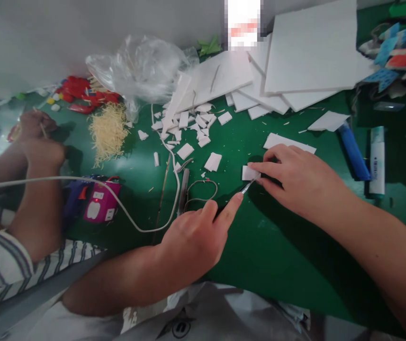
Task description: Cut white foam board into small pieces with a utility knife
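My left hand is closed around a craft knife, whose metal blade points up and to the right. The blade's tip meets the lower edge of a small white foam board piece. From the right, my right hand pinches that piece against the green table with its fingertips. Just behind my right hand lies a longer white foam strip. Two loose foam pieces, one a folded-looking square, rest left of the blade. The knife's handle is mostly hidden in my left hand.
White foam sheets are stacked at the back beside a clear plastic bag and foam scraps. A white cable crosses the left side near a magenta box. A co-worker's hands hold a thin stick. Right: blue tube, glue stick.
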Demonstrator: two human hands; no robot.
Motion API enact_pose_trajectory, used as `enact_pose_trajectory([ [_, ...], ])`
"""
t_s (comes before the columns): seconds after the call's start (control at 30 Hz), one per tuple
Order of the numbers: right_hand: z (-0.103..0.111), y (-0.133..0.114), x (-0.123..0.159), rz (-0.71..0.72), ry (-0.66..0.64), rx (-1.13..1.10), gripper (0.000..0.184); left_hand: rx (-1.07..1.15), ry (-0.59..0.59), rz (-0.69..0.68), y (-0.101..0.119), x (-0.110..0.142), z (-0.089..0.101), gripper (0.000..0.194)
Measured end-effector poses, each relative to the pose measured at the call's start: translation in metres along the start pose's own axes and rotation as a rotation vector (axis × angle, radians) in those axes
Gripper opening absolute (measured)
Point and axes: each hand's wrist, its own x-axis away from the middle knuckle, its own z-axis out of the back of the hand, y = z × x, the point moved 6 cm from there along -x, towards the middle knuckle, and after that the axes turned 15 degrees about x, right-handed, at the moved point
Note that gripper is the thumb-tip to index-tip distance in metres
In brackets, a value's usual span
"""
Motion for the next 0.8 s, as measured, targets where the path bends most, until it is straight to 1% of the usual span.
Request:
enact_pose_trajectory([
  [0.13, 0.002, -0.002, 0.0, 0.026, 0.023, 0.018, 0.038, -0.008, -0.03, 0.014, -0.002, 0.005, 0.0, 0.051],
  [0.23, 0.001, -0.001, 0.0, 0.02, 0.032, -0.006, 0.037, -0.031, -0.085, 0.023, -0.004, 0.01, -0.004, 0.055],
  [0.33, 0.002, 0.003, 0.0, -0.039, 0.048, -0.095, 0.034, -0.063, -0.153, 0.024, -0.008, 0.016, -0.01, 0.06],
  [0.43, 0.004, 0.011, 0.001, -0.181, 0.039, -0.306, 0.03, -0.014, -0.179, 0.037, -0.012, 0.019, -0.013, 0.061],
  [0.53, 0.005, 0.018, 0.005, -0.396, 0.005, -0.559, 0.026, 0.139, -0.143, 0.021, -0.017, 0.017, -0.01, 0.05],
  [0.6, 0.008, 0.019, 0.007, -0.509, 0.022, -0.69, 0.024, 0.266, -0.069, 0.01, -0.022, 0.011, -0.004, 0.041],
  [0.67, 0.011, 0.018, 0.009, -0.583, 0.055, -0.811, 0.026, 0.442, 0.009, 0.029, -0.029, 0.0, 0.002, 0.032],
  [0.73, 0.012, 0.016, 0.009, -0.633, 0.075, -0.956, 0.03, 0.696, 0.051, 0.097, -0.037, -0.015, 0.004, 0.021],
  [0.8, 0.01, 0.012, 0.009, -0.662, 0.059, -1.12, 0.027, 0.933, -0.018, 0.259, -0.045, -0.03, -0.004, 0.017],
])
